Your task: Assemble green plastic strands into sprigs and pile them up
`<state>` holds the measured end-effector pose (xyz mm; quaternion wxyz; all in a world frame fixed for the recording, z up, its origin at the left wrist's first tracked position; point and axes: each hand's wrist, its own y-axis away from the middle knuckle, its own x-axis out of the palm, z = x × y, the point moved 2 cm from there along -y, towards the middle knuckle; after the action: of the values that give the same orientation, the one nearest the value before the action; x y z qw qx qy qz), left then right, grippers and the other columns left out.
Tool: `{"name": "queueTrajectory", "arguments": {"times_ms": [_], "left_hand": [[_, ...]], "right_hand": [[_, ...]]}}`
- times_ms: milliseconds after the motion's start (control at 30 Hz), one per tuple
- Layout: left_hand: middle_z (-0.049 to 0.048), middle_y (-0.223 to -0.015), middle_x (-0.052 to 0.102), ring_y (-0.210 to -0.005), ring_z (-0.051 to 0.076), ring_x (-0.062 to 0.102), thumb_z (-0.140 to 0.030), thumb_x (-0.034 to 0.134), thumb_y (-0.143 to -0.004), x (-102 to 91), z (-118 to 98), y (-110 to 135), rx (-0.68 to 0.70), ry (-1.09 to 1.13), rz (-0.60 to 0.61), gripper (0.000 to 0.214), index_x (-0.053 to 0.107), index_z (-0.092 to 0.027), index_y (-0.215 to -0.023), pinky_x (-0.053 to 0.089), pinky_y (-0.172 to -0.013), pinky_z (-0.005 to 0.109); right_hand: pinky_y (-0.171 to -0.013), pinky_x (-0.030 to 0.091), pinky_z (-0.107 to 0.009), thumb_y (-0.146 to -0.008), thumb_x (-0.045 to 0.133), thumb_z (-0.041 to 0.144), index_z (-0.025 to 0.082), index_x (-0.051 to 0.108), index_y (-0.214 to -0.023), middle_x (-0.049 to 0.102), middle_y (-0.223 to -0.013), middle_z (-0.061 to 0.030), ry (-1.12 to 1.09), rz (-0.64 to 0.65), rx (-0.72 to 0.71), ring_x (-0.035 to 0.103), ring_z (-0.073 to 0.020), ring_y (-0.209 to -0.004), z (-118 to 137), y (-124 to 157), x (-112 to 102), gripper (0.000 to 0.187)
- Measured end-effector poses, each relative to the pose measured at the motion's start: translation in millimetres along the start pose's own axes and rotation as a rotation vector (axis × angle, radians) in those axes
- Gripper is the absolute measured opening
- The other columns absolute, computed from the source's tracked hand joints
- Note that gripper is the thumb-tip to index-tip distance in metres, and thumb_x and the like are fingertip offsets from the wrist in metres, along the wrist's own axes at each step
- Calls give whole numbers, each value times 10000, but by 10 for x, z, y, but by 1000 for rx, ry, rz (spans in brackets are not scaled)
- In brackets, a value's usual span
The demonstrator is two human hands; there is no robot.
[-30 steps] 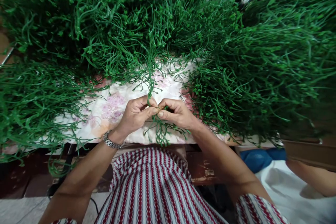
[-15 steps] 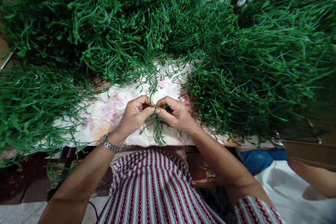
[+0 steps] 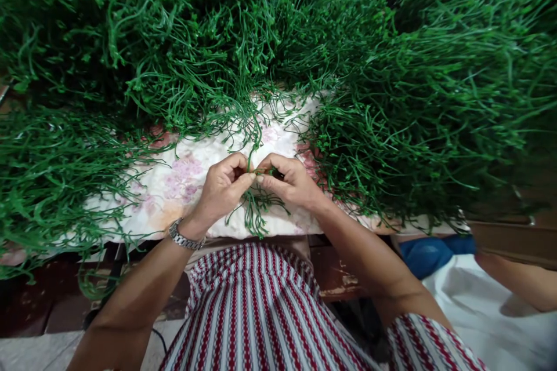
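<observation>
Both hands meet over the near edge of the worktop (image 3: pixel 243 240). The left hand (image 3: pixel 220 188) and right hand (image 3: pixel 296 185) are curled, knuckles up, with their fingers (image 3: pixel 242 182) pressed together tip to tip around a thin green sprig (image 3: pixel 256 213). Each thumb and forefinger pinches the sprig at the same spot, so the two hands touch there. Whether the right hand holds a second small piece inside its curl cannot be told.

The sprig's stem runs up from the fingers toward the heap (image 3: pixel 226 40), and its branched end hangs just below the fingers, fanned over the cloth (image 3: pixel 174 197).

The cloth is pale with pink flowers and lies under the fingers, covering the worktop. The heap of like green sprigs rings the fingers on three sides: beyond them, far to their left and close on their right, where strands reach almost to the right hand.

A metal watch (image 3: pixel 184 237) sits on the left wrist. A red and white striped shirt (image 3: pixel 256 313) is below the fingers, nearest the camera. Low to the right of the fingers, well apart, another person's bare arm (image 3: pixel 517 281) lies over white fabric (image 3: pixel 474 319), beside something blue (image 3: pixel 429 254).
</observation>
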<state>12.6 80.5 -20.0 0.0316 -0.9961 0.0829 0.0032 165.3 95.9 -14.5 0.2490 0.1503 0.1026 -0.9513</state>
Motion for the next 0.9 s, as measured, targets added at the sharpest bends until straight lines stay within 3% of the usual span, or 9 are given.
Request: {"name": "queueTrajectory", "arguments": {"times_ms": [233, 367, 467, 567, 667, 800, 900], "left_hand": [[-23, -681, 510, -523, 69, 369, -128, 568, -679, -6, 41, 11, -117, 28, -15, 66, 513, -164, -674, 273, -488, 205], [-12, -734, 477, -592, 84, 403, -115, 582, -660, -10, 11, -11, 0, -28, -76, 86, 519, -165, -632, 305, -524, 211], [-6, -742, 449, -651, 99, 414, -91, 566, -658, 2, -9, -15, 46, -54, -22, 102, 507, -161, -614, 322, -565, 215], [-17, -699, 438, -621, 93, 392, -92, 539, -687, 2, 5, -1, -10, -39, 40, 99, 482, -163, -647, 308, -556, 214], [-38, -631, 403, -547, 78, 343, -95, 523, -691, 2, 35, 13, -83, -83, 79, 103, 458, -167, -657, 261, -501, 209], [-57, -577, 361, -497, 67, 306, -88, 507, -681, 12, 43, 10, -82, -192, 23, 106, 448, -171, -652, 227, -468, 203], [-58, -582, 361, -505, 60, 313, -107, 516, -692, 18, 39, -3, -110, -177, 15, 100, 446, -167, -652, 232, -468, 192]], "right_hand": [[-564, 307, -200, -820, 537, 267, 126, 541, -767, 477, -650, 28, 16, 73, 48, 387, -70, -586, -62, 7, -55, 151], [-603, 340, -210, -832, 546, 330, 134, 548, -861, 493, -705, 18, -24, 119, 55, 406, -80, -629, -82, -8, -26, 198], [-639, 363, -221, -821, 562, 326, 128, 547, -826, 501, -716, 11, -106, 171, 63, 434, -87, -661, -109, -22, 7, 199], [-599, 348, -215, -820, 555, 324, 127, 528, -754, 470, -662, 22, -135, 196, 97, 415, -82, -617, -130, -21, 18, 210], [-596, 335, -209, -838, 508, 284, 129, 522, -758, 473, -663, 20, -47, 202, 71, 415, -85, -623, -115, -9, 17, 175], [-629, 323, -208, -829, 461, 181, 135, 516, -821, 500, -723, 8, 246, 147, 6, 424, -94, -670, -86, 5, 33, 71], [-624, 315, -202, -816, 440, 137, 146, 500, -907, 521, -747, 7, 342, 121, -13, 417, -91, -657, -83, 14, 53, 110]]}}
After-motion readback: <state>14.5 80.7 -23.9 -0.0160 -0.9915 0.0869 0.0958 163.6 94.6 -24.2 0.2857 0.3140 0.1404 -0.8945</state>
